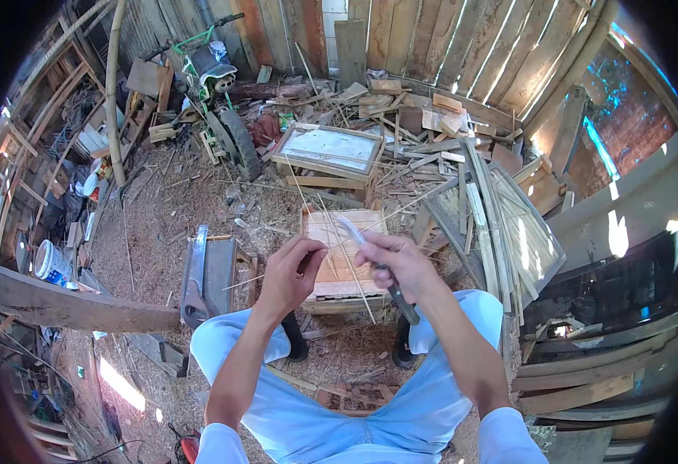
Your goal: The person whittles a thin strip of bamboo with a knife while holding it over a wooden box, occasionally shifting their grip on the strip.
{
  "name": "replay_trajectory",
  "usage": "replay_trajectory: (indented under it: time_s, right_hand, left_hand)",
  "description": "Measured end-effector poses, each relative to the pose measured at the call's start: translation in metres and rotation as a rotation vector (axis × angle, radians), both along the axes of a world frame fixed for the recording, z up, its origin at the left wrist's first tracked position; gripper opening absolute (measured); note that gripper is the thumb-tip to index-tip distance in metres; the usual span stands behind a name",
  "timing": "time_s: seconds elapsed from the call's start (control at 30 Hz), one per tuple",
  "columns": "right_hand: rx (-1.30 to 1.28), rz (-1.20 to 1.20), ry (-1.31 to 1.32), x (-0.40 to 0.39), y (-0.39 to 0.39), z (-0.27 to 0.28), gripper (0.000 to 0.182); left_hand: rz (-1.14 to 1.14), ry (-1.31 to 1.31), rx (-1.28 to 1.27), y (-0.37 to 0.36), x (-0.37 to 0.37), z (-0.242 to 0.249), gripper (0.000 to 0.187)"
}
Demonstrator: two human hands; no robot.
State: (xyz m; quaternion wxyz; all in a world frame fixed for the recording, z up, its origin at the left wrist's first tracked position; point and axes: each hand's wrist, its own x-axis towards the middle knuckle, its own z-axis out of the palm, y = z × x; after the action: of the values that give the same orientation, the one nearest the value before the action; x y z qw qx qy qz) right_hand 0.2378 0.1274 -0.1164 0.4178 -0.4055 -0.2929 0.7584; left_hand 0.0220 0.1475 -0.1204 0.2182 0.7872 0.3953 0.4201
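The left hand (295,271) pinches a stick (244,282) by the crate's (345,291) left edge; the right hand (401,267) clamps a knife (350,228). Best angle strokes clear of the pinch.

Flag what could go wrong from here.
1. The right hand holds a knife, its bare blade close to the ungloved left hand; a slip might cut it.
2. The thin wooden strip in the left hand looks slender, so it could flex or split under the blade.
3. The handsaw lies near the left knee; a bump might knock it down.
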Motion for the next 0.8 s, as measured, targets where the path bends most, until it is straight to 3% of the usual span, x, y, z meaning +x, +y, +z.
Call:
replay_trajectory:
  time_s: [0.23,0.43,0.5,0.6,0.8]
  right_hand:
    - [0.040,-0.319,0.112,0.052,0.014,0.008,0.034]
    - [0.052,-0.280,0.112,0.041,0.007,0.005,0.027]
    - [-0.010,-0.051,-0.054,0.015,0.001,0.006,0.023]
    - [-0.024,0.024,0.033,-0.004,-0.002,0.000,0.023]
    - [0.019,-0.219,0.058,0.046,0.015,0.004,0.024]
  left_hand:
    - [0.025,-0.018,-0.021,0.001,-0.007,-0.002,0.007]
    - [0.025,-0.038,0.006,0.001,-0.004,-0.002,0.006]
    - [0.019,-0.038,0.035,0.001,-0.002,-0.001,0.007]
    - [-0.014,0.020,0.011,-0.001,0.002,0.001,0.007]
    - [0.007,0.015,-0.019,0.001,-0.006,0.000,0.006]
